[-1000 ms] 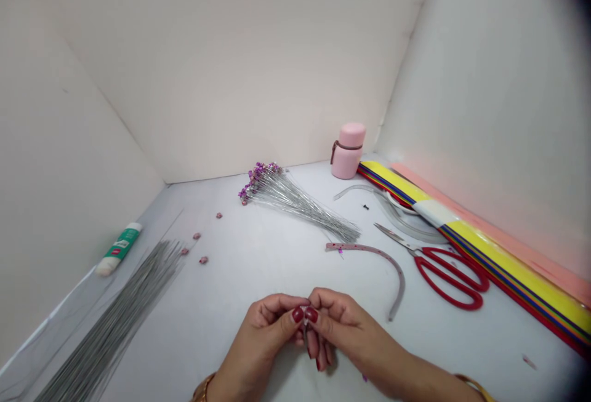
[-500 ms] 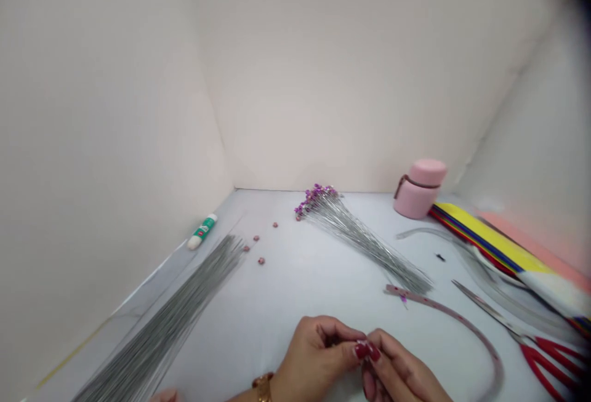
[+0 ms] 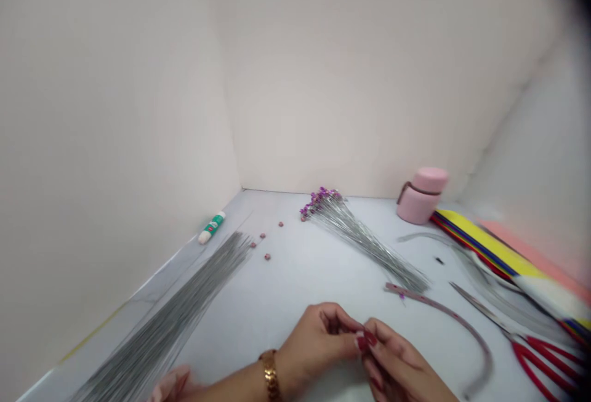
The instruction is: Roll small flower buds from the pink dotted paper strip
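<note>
My left hand (image 3: 318, 340), with a gold bracelet (image 3: 270, 374) at its wrist, is closed in a pinch near the bottom middle. Against it presses my right hand (image 3: 399, 359), its thumb and fingers also pinched. Fingertips of both hands meet, and whatever lies between them is too small and covered to make out. Beyond the hands lies a bundle of silver wires tipped with purple beads (image 3: 364, 239). Just right of the hands curves a dull pink strip (image 3: 443, 308) with dark spots, a small purple piece (image 3: 401, 296) by its end.
A bundle of bare grey wires (image 3: 184, 309) lies at left, near several small pink beads (image 3: 267, 257) and a glue stick (image 3: 212, 228). On the right are red-handled scissors (image 3: 521, 340), a clear tube (image 3: 480, 273), coloured sheets (image 3: 489, 242) and a pink flask (image 3: 421, 196).
The view has shifted slightly, so the left-side things appear further right. Both hands stay pinched together, appearing a little higher. More of the left forearm and a pink cloth beside it now shows.
</note>
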`<state>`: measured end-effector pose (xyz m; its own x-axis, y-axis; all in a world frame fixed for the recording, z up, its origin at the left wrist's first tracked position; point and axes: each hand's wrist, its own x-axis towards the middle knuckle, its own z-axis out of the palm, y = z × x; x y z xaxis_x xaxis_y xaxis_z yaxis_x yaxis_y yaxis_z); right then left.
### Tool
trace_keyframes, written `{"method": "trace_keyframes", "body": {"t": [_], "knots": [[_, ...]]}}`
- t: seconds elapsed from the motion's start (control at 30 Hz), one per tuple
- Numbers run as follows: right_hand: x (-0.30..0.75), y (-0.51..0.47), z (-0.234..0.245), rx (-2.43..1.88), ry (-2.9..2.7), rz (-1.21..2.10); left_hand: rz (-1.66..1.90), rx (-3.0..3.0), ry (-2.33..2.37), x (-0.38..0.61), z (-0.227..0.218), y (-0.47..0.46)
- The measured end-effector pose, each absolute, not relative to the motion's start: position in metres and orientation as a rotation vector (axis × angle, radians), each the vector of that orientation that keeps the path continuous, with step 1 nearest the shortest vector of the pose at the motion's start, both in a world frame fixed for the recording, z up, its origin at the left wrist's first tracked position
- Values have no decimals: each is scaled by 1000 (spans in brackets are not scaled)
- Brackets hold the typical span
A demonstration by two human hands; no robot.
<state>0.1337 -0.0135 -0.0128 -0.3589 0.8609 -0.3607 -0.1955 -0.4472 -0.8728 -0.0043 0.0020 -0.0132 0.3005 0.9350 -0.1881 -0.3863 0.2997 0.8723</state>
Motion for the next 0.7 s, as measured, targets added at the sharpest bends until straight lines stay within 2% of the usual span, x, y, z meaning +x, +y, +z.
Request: {"method": "trace_keyframes", "body": {"t": [0.23,0.47,0.7], "knots": [[136,-9,-7,-1037,-1107,1846,915,866,827,-7,-8,5],[145,-9,-6,-1061,-1562,1375,927,868,835,-6,-7,4],[149,-11,-5,-1080,-1719,1201,835,657,707,-7,-10,3]]}}
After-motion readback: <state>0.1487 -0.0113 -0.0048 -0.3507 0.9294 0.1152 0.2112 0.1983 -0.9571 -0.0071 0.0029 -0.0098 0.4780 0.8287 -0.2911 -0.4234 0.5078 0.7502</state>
